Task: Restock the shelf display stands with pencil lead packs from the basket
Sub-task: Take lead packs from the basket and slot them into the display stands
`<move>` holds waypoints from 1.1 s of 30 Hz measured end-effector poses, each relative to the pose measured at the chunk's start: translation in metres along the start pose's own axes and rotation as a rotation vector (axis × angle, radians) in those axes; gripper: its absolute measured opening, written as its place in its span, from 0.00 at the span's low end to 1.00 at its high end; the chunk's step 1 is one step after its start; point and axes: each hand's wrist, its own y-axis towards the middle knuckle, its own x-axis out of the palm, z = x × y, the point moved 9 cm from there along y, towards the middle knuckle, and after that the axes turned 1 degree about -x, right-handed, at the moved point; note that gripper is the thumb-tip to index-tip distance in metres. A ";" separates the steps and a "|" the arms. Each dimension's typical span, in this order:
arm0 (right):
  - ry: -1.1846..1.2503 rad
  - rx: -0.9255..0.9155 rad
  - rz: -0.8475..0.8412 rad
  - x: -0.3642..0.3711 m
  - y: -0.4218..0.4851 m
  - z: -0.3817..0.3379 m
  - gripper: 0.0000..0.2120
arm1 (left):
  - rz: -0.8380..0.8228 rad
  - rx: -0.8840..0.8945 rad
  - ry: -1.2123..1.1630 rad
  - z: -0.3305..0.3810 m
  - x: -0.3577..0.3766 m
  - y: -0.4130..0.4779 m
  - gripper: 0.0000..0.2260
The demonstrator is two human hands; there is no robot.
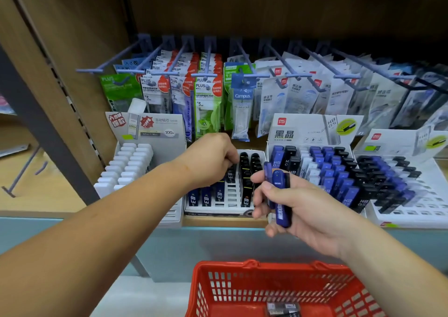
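Shelf: my left hand pinches a pack in the middle stand; right hand grips blue lead packs.

Basket: red, lattice-slotted walls; held lead packs: dark blue; middle stand's packs: black, yellow stripe; shelf: wood-toned.

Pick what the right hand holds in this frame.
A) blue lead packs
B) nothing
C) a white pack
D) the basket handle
A: the right hand grips blue lead packs in front of the shelf, above the red basket, while the left hand reaches into the middle stand.
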 end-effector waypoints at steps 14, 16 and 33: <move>-0.208 -0.006 0.054 -0.010 0.000 0.005 0.08 | 0.132 -0.129 -0.115 -0.002 -0.012 -0.009 0.08; -0.294 -0.022 0.071 -0.011 0.000 0.002 0.06 | 0.171 -0.108 -0.163 0.010 -0.019 -0.014 0.06; -0.495 0.018 -0.063 0.008 -0.008 0.007 0.12 | -0.233 -0.119 -0.726 0.047 0.016 -0.039 0.06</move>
